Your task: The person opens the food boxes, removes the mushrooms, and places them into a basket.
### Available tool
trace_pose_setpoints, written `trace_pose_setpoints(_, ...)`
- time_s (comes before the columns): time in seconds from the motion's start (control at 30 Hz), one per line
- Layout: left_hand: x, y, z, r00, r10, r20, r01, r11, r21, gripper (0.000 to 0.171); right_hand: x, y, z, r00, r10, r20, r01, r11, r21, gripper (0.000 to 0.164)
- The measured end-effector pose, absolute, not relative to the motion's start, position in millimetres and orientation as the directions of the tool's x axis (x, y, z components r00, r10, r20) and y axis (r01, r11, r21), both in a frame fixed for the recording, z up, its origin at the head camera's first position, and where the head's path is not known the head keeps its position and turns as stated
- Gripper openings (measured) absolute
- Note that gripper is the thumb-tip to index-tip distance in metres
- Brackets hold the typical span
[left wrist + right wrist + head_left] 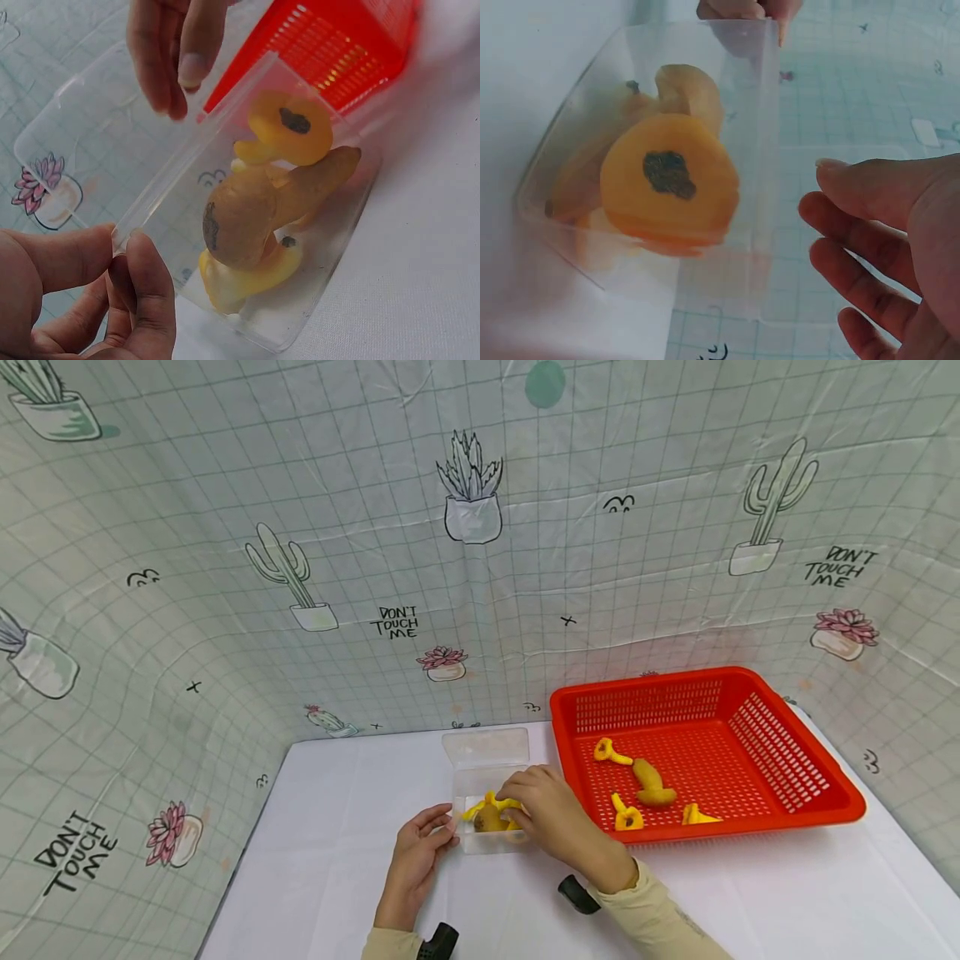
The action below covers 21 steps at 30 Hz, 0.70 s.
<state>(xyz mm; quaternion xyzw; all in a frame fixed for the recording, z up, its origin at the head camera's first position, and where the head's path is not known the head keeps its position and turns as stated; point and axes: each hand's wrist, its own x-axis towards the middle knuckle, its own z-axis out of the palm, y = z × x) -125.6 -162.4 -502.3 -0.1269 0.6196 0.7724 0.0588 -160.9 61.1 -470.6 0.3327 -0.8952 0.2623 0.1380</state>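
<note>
A clear plastic box (472,778) stands on the white table with its lid (487,747) flipped back. Inside lie a brown toy mushroom (240,214) and yellow toy mushrooms, one (292,131) bearing a dark patch and another (251,279) beneath the brown one. My left hand (415,853) pinches the box's edge on the left, thumb against fingers. Over the box's right side is my right hand (551,814); in the right wrist view its fingers (862,232) are loosely bent with nothing between them, beside the box's hinge edge.
A red perforated basket (742,743) stands right of the box. It holds a brown mushroom (648,783) and yellow ones, at the back (613,753), the front (627,815) and farther right (697,815). A printed cloth (360,510) hangs behind and at both sides.
</note>
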Motion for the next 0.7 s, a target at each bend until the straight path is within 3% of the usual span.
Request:
trace_pose_setpoints(0.3, -125.0, -162.0, -502.4, -0.957, -0.072, -0.279, -0.258, -0.221, 0.941, 0.041, -168.1, 51.8, -476.9, -0.763, -0.557, 0.327, -0.646, 0.666, -0.373, 0.018)
trace_pose_setpoints(0.7, -124.5, -162.3, -501.1, -0.96, -0.07, -0.27, -0.248, -0.232, 0.941, 0.039, -174.2, 47.0, -482.9, -0.741, -0.61, 0.281, -0.671, 0.653, -0.352, 0.015)
